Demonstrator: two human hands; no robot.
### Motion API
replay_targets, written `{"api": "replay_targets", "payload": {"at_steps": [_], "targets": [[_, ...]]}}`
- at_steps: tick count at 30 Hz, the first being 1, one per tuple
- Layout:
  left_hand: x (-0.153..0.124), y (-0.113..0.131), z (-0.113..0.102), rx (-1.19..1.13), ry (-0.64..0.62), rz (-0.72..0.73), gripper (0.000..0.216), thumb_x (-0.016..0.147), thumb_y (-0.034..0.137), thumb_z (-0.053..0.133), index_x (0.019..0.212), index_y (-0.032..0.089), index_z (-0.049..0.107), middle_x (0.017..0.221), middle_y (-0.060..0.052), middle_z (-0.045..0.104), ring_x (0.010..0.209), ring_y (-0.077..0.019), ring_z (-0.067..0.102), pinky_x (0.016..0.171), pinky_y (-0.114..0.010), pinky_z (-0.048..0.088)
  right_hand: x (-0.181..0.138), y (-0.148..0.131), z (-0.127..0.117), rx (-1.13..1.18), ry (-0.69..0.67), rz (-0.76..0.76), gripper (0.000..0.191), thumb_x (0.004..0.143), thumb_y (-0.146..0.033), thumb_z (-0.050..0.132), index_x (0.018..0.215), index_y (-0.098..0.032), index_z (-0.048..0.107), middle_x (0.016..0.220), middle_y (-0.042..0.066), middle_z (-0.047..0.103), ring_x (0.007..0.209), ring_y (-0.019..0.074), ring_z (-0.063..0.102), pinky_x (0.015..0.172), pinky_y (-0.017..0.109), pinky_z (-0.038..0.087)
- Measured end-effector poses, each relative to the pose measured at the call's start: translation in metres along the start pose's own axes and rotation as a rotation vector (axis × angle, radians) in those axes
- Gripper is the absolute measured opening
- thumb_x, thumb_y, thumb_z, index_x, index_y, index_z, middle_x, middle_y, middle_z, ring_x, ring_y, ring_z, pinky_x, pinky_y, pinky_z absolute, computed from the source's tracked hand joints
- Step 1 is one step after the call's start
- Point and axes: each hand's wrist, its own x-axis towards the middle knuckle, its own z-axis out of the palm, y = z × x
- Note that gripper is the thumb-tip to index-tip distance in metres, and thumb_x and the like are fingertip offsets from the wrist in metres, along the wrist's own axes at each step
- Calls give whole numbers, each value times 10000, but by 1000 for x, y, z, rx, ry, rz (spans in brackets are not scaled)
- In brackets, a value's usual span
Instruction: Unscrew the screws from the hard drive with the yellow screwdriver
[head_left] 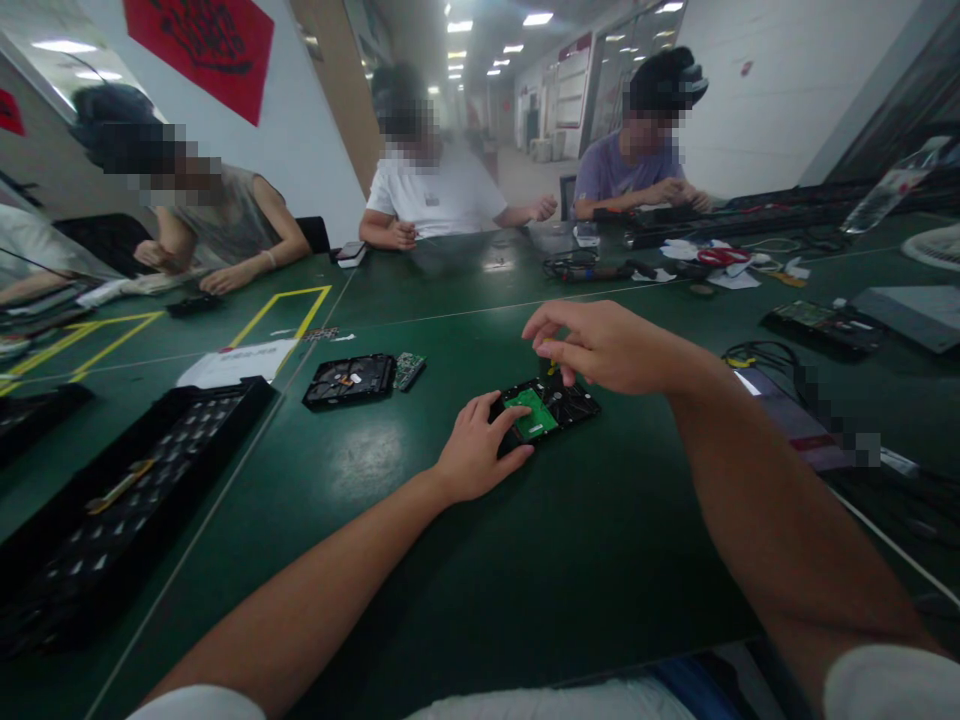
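A hard drive (574,402) lies on the green table with its green circuit board (534,412) facing up. Across its left end rests my left hand (480,450), index finger on the board and thumb along the near edge, gripping the drive. Above the drive's far side, my right hand (596,345) is closed in a pinch round a small upright screwdriver (553,369). Only a yellow bit of it shows below the fingers, and its tip is hard to make out. Further left sit a second hard drive (349,382) and a loose circuit board (409,371).
A long black tray (217,410) with a yellowish strip inside stands at the left, beside a white paper (236,362). Cables (765,360), a grey box (911,315) and a bottle (892,190) are at the right. Three people sit across the table, another partly visible far left.
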Motion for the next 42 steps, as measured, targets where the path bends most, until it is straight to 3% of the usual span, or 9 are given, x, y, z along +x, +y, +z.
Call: {"api": "replay_targets", "payload": {"at_steps": [4, 8, 15, 22, 28, 38, 42], "targets": [[0, -1, 1, -1, 7, 4, 584, 987, 525, 679, 1518, 317, 553, 1617, -156, 404, 1524, -390, 372, 1218, -610, 377, -3, 0, -3, -3, -2, 2, 187, 997, -303, 593, 1104, -188, 694, 870, 25, 741, 703, 159, 660, 709, 282, 424], [0, -2, 2, 2, 5, 7, 589, 988, 527, 677, 1521, 310, 550, 1614, -170, 406, 1521, -399, 374, 1213, -619, 377, 0, 3, -3, -76, 20, -95, 204, 1004, -328, 584, 1028, -188, 730, 953, 55, 741, 793, 178, 655, 761, 298, 422], [0, 0, 0, -4, 0, 0, 587, 993, 527, 667, 1526, 315, 547, 1619, -164, 399, 1522, -397, 373, 1212, -622, 380, -3, 3, -5, -2, -14, -44, 261, 961, -246, 588, 1189, -179, 695, 930, 30, 758, 681, 153, 663, 719, 288, 425], [0, 0, -1, 4, 6, 7, 587, 988, 521, 676, 1516, 297, 556, 1613, -173, 409, 1516, -394, 380, 1214, -610, 385, -1, 4, -4, -138, 47, -117, 203, 974, -320, 602, 1019, -182, 745, 972, 63, 739, 805, 182, 628, 774, 301, 407], [0, -1, -1, 8, -6, 6, 585, 990, 526, 671, 1516, 299, 554, 1618, -171, 403, 1522, -390, 376, 1220, -608, 375, -2, 4, -3, -63, 36, -59, 270, 946, -216, 592, 1191, -178, 702, 936, 34, 754, 711, 158, 646, 759, 292, 413], [0, -1, -1, -5, 4, 9, 587, 991, 527, 667, 1523, 310, 545, 1624, -163, 406, 1520, -398, 376, 1208, -626, 382, 2, 3, -2, -112, 68, -114, 186, 973, -305, 606, 1003, -185, 746, 929, 52, 743, 818, 183, 636, 763, 297, 396], [-1, -1, -1, -11, 7, 12, 598, 987, 522, 677, 1532, 323, 534, 1625, -154, 407, 1520, -396, 375, 1208, -631, 380, 0, 4, -2, -41, 38, -70, 173, 968, -257, 595, 1061, -185, 723, 966, 42, 755, 716, 149, 652, 721, 284, 412]]}}
